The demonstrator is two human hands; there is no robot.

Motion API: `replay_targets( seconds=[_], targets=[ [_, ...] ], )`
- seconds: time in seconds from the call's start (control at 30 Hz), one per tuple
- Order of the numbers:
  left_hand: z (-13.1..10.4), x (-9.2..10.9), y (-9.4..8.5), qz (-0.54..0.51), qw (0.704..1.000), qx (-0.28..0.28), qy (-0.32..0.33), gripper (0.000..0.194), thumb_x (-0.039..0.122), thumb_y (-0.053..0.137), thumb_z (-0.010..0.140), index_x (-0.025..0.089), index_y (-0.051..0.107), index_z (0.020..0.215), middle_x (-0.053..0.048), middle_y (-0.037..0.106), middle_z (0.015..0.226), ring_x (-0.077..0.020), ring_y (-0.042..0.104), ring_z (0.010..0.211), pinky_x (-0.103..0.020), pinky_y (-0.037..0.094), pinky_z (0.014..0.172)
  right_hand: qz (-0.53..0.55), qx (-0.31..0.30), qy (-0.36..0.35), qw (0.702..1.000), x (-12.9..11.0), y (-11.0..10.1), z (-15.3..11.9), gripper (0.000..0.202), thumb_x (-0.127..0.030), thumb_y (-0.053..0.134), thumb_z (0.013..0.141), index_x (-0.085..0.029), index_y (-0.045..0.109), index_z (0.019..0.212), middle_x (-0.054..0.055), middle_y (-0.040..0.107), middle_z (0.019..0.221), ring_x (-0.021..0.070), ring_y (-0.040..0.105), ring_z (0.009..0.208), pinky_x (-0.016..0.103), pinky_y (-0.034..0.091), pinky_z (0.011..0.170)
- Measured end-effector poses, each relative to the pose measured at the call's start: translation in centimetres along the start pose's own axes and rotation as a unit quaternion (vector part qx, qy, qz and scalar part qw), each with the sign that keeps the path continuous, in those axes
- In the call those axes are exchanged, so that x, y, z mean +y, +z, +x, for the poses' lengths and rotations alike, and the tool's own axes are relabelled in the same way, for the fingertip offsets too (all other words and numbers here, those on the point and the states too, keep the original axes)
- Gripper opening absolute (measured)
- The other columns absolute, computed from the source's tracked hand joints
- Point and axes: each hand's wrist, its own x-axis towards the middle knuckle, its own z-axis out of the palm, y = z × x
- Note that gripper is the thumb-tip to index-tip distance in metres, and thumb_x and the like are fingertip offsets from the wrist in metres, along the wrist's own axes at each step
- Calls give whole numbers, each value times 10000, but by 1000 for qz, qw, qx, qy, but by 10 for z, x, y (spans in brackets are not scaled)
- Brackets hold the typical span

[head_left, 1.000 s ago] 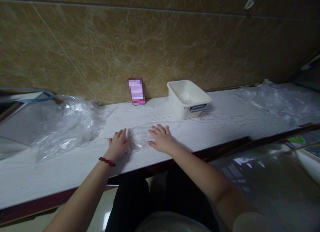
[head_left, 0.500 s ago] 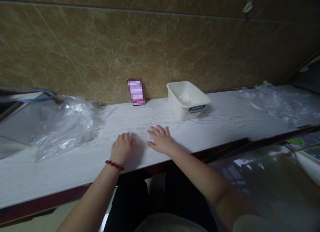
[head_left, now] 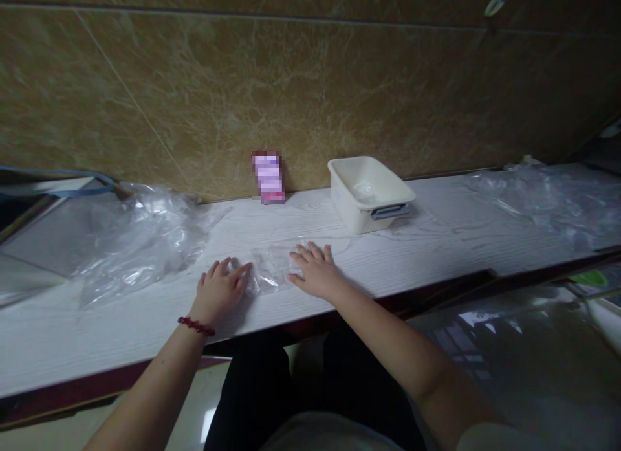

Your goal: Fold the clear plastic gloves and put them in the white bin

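Observation:
A small clear plastic bag [head_left: 272,264] lies flat on the white wood-grain tabletop [head_left: 286,219] between my hands. My right hand [head_left: 314,268] rests on its right part with the fingers spread. At the bag's left edge is my left hand [head_left: 220,288], palm down with its fingers apart and a red bead bracelet on the wrist. Behind my right hand stands a cream plastic basket [head_left: 344,195] with a grey handle; some clear plastic lies inside it.
A phone [head_left: 269,178] with a pixelated screen leans on the brown marbled wall. Crumpled clear plastic [head_left: 155,234] lies on the left, beside a box-like object with a blue band. More clear plastic [head_left: 548,198] lies at the right. The table's front edge is close to my body.
My left hand has moved left and its fingers have spread, uncovering more of the small bag. My right hand stays on the bag. The whole view has shifted slightly.

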Motion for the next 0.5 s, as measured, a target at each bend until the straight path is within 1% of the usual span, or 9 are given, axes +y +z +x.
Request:
replay_targets(
  seconds=[0.13,0.27,0.4,0.5],
  targets=[
    [9,-2,4,-50,999,-21,0,402,342,261,832,346,483,1167,-65,394,1277,-300,293,1193,-508,265,917,-2,6,-4,1000,0,1,0,599,-576,282,792,-249,293,1294,37,233,1384,270,76,1275,541,-9,983],
    [14,-1,5,-83,996,-28,-22,440,382,192,849,324,515,1143,-68,408,1270,-294,284,1199,-525,228,932,-2,18,-7,1000,0,3,0,588,-571,284,794,-251,306,1286,34,251,1377,271,90,1271,552,-13,977],
    [13,4,3,-93,995,-12,-26,408,422,267,828,321,532,1122,-75,440,1247,-309,290,1188,-550,225,915,-5,8,-3,1000,-1,1,0,595,-573,279,794,-246,304,1289,36,240,1382,271,86,1272,544,-14,982],
    [12,5,3,-82,996,-15,-28,410,474,335,789,333,521,1126,-64,420,1267,-327,270,1197,-552,224,913,-6,-4,0,1000,-1,0,1,599,-576,272,793,-247,299,1293,33,229,1386,272,77,1273,546,-15,981]
  ],
)
